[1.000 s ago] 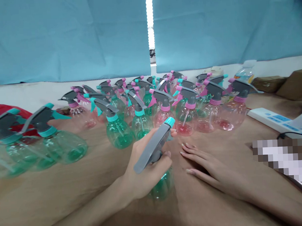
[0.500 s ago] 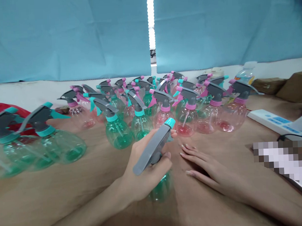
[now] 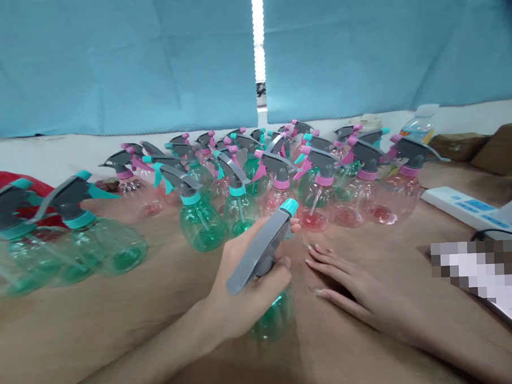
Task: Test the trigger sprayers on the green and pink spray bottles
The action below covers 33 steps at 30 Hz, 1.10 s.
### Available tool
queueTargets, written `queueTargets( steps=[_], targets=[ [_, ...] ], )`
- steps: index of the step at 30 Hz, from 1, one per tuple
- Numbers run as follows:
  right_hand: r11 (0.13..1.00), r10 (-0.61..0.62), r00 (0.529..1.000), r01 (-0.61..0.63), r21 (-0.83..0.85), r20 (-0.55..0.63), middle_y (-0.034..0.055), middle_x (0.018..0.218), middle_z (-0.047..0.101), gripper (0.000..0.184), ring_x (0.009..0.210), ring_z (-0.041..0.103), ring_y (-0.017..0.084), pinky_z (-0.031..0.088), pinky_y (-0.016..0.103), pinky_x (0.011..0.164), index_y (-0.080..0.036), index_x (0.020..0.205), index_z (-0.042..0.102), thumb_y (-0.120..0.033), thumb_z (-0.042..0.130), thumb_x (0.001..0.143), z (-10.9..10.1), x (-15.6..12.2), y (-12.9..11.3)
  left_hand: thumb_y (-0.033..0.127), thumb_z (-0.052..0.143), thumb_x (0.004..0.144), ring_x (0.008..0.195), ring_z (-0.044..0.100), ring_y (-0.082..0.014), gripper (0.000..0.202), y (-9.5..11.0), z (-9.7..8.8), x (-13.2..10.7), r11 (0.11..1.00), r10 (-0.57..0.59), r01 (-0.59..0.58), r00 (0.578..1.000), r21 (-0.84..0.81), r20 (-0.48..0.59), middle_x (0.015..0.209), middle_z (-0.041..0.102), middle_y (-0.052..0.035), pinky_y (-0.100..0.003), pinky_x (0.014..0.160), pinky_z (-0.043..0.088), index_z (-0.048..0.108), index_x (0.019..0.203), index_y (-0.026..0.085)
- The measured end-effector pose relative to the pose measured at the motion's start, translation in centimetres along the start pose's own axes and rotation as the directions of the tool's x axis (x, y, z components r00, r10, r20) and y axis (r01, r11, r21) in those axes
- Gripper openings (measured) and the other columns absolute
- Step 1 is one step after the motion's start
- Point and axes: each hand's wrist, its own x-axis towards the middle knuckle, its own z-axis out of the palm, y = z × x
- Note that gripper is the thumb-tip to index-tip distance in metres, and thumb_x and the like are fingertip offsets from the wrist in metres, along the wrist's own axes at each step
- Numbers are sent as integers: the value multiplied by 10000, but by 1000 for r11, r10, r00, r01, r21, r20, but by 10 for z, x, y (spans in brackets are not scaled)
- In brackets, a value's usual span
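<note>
My left hand (image 3: 243, 277) is wrapped round the neck of a green spray bottle (image 3: 273, 321), just below its grey trigger head with a turquoise nozzle. The bottle stands on the brown tabletop (image 3: 168, 326), its neck and trigger mostly covered by my fingers. To its right, my right hand (image 3: 349, 284) rests on the table with fingers spread, holding nothing. Straight ahead of both hands are a green spray bottle (image 3: 202, 225) with a turquoise collar and a pink spray bottle (image 3: 314, 215) with a pink collar.
Several more green and pink spray bottles crowd the back. A group of green bottles (image 3: 118, 249) stands at the left, before a red cloth or bag (image 3: 9, 180). On the right lie a white power strip (image 3: 464, 205), a partly pixelated flat object (image 3: 489, 278) and brown boxes (image 3: 500, 147).
The view has shifted very slightly. Both hands and the spray bottle in my left hand stay practically where they were.
</note>
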Motion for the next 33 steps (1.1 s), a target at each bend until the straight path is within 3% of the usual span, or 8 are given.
queueTargets(
  steps=[7, 14, 25, 29, 33],
  targets=[
    [1000, -11, 1000, 11, 9, -12, 67, 1539, 361, 522, 1418, 298, 296, 294, 551, 1133, -264, 1457, 422, -486, 429, 985, 0, 0, 1, 185, 498, 760, 502, 408, -117, 134, 0, 1, 0, 1000, -13, 13, 1000, 11, -9, 599, 458, 64, -261, 525, 368, 538, 877, 236],
    [1000, -12, 1000, 12, 4, -9, 85, 1533, 370, 531, 1421, 297, 288, 290, 545, 1136, -226, 1456, 424, -483, 409, 991, 1, 0, 1, 232, 506, 789, 547, 456, -127, 244, 3, 0, -2, 997, -71, 71, 997, -22, 13, 624, 487, 52, -260, 533, 361, 589, 1018, 213],
    [1000, -24, 999, 24, 17, -44, 61, 1531, 380, 510, 1420, 300, 284, 296, 544, 1135, -275, 1459, 416, -472, 431, 988, 4, -2, 4, 220, 506, 805, 570, 516, -140, 63, 3, -1, -4, 997, -62, 62, 998, -42, 9, 650, 543, 37, -260, 535, 401, 545, 854, 214],
    [1000, -7, 1000, 7, 4, -15, 74, 1532, 375, 529, 1422, 293, 285, 298, 539, 1135, -238, 1453, 429, -493, 410, 989, 2, -1, 2, 182, 505, 788, 580, 518, -137, 152, 4, -3, -4, 995, -78, 78, 997, -65, 6, 688, 569, 33, -258, 546, 412, 587, 910, 222],
    [1000, -4, 1000, 4, 6, 14, 88, 1536, 362, 553, 1427, 278, 290, 286, 543, 1137, -207, 1452, 432, -508, 391, 990, -1, 0, 0, 172, 513, 780, 568, 486, -141, 241, 5, -5, -4, 991, -90, 91, 996, -97, 22, 620, 451, 53, -269, 556, 377, 616, 984, 250]
  ],
)
